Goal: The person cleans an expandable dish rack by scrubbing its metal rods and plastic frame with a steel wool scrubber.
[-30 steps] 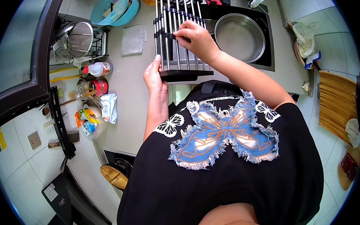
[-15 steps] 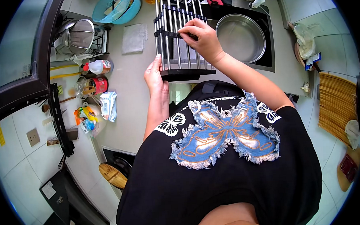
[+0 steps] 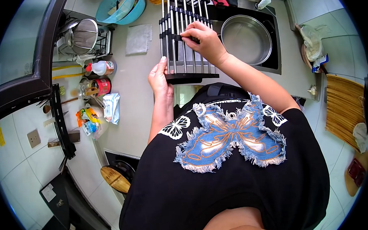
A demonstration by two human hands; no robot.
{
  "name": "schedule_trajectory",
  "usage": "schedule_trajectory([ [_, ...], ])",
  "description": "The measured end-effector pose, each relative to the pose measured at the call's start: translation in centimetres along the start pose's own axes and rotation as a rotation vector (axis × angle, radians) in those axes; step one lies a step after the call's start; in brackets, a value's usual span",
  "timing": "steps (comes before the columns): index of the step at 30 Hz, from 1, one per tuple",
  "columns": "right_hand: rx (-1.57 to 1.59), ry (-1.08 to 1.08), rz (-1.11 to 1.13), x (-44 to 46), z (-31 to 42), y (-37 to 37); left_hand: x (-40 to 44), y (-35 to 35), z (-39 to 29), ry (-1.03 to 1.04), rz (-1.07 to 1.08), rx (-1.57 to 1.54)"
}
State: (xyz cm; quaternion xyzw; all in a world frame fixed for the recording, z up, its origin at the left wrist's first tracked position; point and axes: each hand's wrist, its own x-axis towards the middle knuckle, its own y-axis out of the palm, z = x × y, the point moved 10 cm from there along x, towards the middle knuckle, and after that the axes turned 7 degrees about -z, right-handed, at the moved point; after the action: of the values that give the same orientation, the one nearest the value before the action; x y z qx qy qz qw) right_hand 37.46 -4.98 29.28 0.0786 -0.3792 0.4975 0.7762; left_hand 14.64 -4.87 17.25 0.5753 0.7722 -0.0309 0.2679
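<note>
— Tiled wall [image 3: 19,142] at far left: what lies next to it, moving right?

— A mesh strainer [image 3: 85,36], a red-capped bottle [image 3: 102,68] and a red container [image 3: 103,86]. Then a blue basin [image 3: 126,14] and a grey cloth [image 3: 138,39], both on the counter [image 3: 128,113].

— Left hand [image 3: 160,80]?

— Forearm reaches forward, thumb pointing up along the near left corner of the rack [image 3: 174,53]. Thumb is clamped against it; the other fingers are partly hidden, so their grip cannot be fully told.

— Condition and position of the rack?

— Metal rods, black connectors, black end bar [image 3: 190,77] nearest the torso. It is held in front of the body, between the cloth and a round metal vessel [image 3: 246,40].

— Right hand [image 3: 204,41]?

— Forearm angles inward, wrist bent over the rods. Thumb and forefinger tips are together at a black connector; remaining fingers are curled.

— Far right?

— A slatted mat [image 3: 344,108], against the tiles.
</note>
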Motion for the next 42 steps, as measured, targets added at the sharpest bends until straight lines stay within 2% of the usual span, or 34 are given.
schedule_trajectory([
  [5, 0.007, -0.125, 0.205, -1.9, 0.9, 2.0, 0.3, -1.4, 0.5, 0.004, 0.0, -0.042],
  [6, 0.006, -0.127, 0.206, -1.8, 0.9, 2.0, 0.3, -1.5, 0.6, 0.005, 0.0, -0.043],
  [8, -0.013, -0.029, 0.006, -0.9, 0.2, 0.0, 0.4, -1.9, 0.5, 0.018, -0.007, -0.041],
  [9, 0.014, 0.026, -0.005, -0.4, 0.0, -0.2, 0.1, -1.7, 0.2, 0.019, -0.012, -0.041],
  [12, 0.008, -0.079, 0.027, -0.3, 0.8, 0.5, -0.1, -1.2, -0.2, 0.024, -0.036, -0.004],
  [15, 0.038, -0.206, 0.236, -1.6, 2.3, 2.2, 0.3, -1.4, 0.1, 0.009, -0.008, -0.045],
  [16, 0.038, -0.206, 0.236, -1.7, 2.4, 2.2, 0.1, -1.4, -0.1, 0.017, -0.016, -0.027],
  [19, 0.054, -0.061, 0.033, -0.4, 1.3, 0.3, -0.4, -1.0, -0.8, 0.034, -0.016, -0.001],
  [20, 0.063, 0.056, -0.03, 0.0, 0.4, -0.4, -0.6, -0.8, -1.0, 0.042, -0.008, 0.01],
  [22, 0.013, 0.071, -0.041, 0.9, 0.1, -0.2, -0.6, -0.4, -1.0, 0.036, 0.004, 0.008],
  [23, 0.028, 0.07, 0.033, 0.6, 0.1, 0.8, -0.7, -0.2, -0.9, 0.027, 0.018, 0.001],
  [26, -0.003, -0.042, 0.054, -0.4, 1.1, 1.5, -0.4, -0.5, -0.4, 0.016, 0.007, 0.009],
  [30, 0.056, -0.102, 0.189, -1.8, 1.3, 2.6, -0.2, -0.9, -0.5, 0.033, -0.008, 0.036],
  [34, 0.026, 0.034, -0.076, 0.4, 0.5, -0.5, -0.3, -0.4, -1.2, 0.04, -0.016, 0.002],
  [38, 0.072, -0.085, 0.028, -0.4, 2.2, 1.2, 0.0, 0.0, -0.9, 0.022, -0.007, -0.012],
  [40, 0.035, -0.281, 0.178, -1.7, 3.8, 2.7, -0.4, 0.0, -1.1, 0.014, -0.019, -0.016],
  [42, 0.099, -0.188, 0.126, -1.4, 3.0, 2.1, -0.6, 0.0, -2.0, 0.078, -0.045, 0.054],
])
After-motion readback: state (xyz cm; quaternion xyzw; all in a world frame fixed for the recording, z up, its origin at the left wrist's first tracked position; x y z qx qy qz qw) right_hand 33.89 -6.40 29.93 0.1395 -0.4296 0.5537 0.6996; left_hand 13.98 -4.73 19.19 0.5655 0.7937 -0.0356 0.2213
